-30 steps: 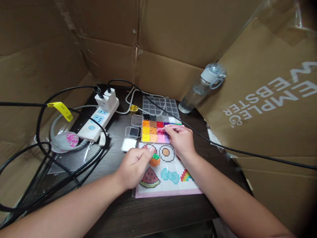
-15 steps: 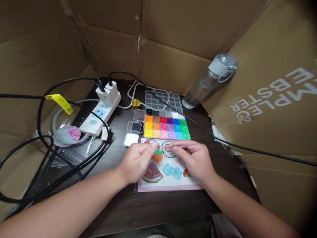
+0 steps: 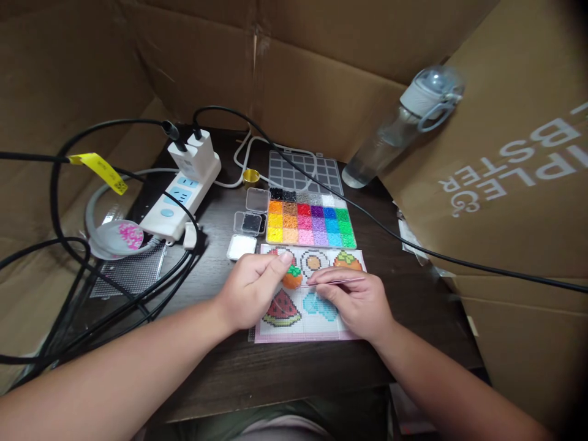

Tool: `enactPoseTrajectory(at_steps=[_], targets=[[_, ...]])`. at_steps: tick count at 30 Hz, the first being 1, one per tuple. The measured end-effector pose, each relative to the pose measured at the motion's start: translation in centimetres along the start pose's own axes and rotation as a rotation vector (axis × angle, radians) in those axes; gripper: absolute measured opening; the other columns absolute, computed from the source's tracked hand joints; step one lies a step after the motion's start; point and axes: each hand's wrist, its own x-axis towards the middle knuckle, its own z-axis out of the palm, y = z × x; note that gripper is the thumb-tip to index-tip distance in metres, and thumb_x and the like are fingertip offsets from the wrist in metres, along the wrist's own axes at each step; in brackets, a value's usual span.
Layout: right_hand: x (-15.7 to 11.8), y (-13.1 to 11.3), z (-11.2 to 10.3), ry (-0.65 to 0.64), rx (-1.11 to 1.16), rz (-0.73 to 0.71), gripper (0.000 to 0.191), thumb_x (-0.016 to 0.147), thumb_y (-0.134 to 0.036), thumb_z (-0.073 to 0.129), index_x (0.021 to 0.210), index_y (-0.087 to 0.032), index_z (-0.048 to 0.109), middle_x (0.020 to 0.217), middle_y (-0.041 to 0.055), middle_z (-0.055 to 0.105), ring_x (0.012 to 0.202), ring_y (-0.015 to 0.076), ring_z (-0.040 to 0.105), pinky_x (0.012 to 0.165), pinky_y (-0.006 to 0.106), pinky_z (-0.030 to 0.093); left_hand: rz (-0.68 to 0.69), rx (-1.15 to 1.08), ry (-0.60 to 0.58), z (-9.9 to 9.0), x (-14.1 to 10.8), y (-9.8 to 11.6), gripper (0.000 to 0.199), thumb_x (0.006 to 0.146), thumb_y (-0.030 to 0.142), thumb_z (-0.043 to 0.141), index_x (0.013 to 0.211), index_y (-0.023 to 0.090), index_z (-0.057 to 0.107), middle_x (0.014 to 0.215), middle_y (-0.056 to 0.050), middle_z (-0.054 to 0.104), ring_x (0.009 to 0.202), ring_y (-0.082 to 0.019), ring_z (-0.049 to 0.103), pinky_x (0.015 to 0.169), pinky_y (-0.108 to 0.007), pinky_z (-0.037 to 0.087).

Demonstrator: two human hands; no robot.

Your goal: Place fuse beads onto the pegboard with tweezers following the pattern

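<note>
Between thumb and fingers my left hand (image 3: 250,289) pinches a small orange bead piece with a green leafy top (image 3: 293,280). My right hand (image 3: 362,304) is closed on slim pink tweezers (image 3: 342,281), whose tips point left at the right edge of the bead piece; whether they touch it I cannot tell. Below both hands lies a pattern sheet (image 3: 278,335) printed with pixel pictures, among them a watermelon slice, a fried egg, a blue shape and an orange fruit. My right hand hides part of its right side.
Behind the sheet stands a compartment box of coloured beads (image 3: 316,223), with small boxes of white beads (image 3: 242,247) and black beads (image 3: 251,222) to its left. A water bottle (image 3: 383,144), a power strip (image 3: 177,199), black cables (image 3: 59,214) and cardboard walls (image 3: 316,79) surround them.
My right hand has moved down and slightly left, and the tweezers now lie level beside the bead piece. The printed egg and orange fruit are uncovered. The whole view has shifted a little.
</note>
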Motion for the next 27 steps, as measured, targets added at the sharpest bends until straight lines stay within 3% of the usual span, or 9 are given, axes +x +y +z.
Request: enactPoseTrajectory(at_steps=[16, 22, 27], targets=[[0.0, 0.0, 0.2, 0.009, 0.008, -0.088, 0.009, 0.076, -0.015, 0.065, 0.073, -0.020, 0.072, 0.076, 0.0036, 0.074, 0.072, 0.0173, 0.070, 0.070, 0.027, 0.058, -0.002, 0.010, 0.004, 0.0, -0.1, 0.0, 0.051, 0.091, 0.046, 0.039, 0.049, 0.018, 0.031, 0.047, 0.005, 0.027, 0.046, -0.008, 0.026, 0.044, -0.023, 0.023], [-0.4, -0.5, 0.5, 0.142, -0.128, -0.263, 0.010, 0.073, -0.011, 0.068, 0.078, -0.019, 0.072, 0.079, 0.0046, 0.073, 0.073, 0.0180, 0.070, 0.073, 0.030, 0.058, 0.011, -0.003, 0.004, 0.1, -0.1, 0.3, 0.051, 0.091, 0.043, 0.040, 0.048, 0.018, 0.031, 0.047, 0.005, 0.028, 0.045, -0.008, 0.027, 0.044, -0.023, 0.025], [-1.1, -1.8, 1.5, 0.254, -0.348, -0.474, 0.015, 0.070, -0.005, 0.069, 0.079, -0.017, 0.068, 0.074, 0.0043, 0.070, 0.068, 0.0167, 0.067, 0.065, 0.029, 0.056, -0.004, -0.010, -0.001, 0.1, 0.0, 0.3, 0.050, 0.091, 0.043, 0.040, 0.048, 0.018, 0.033, 0.046, 0.006, 0.028, 0.044, -0.008, 0.026, 0.043, -0.022, 0.025]])
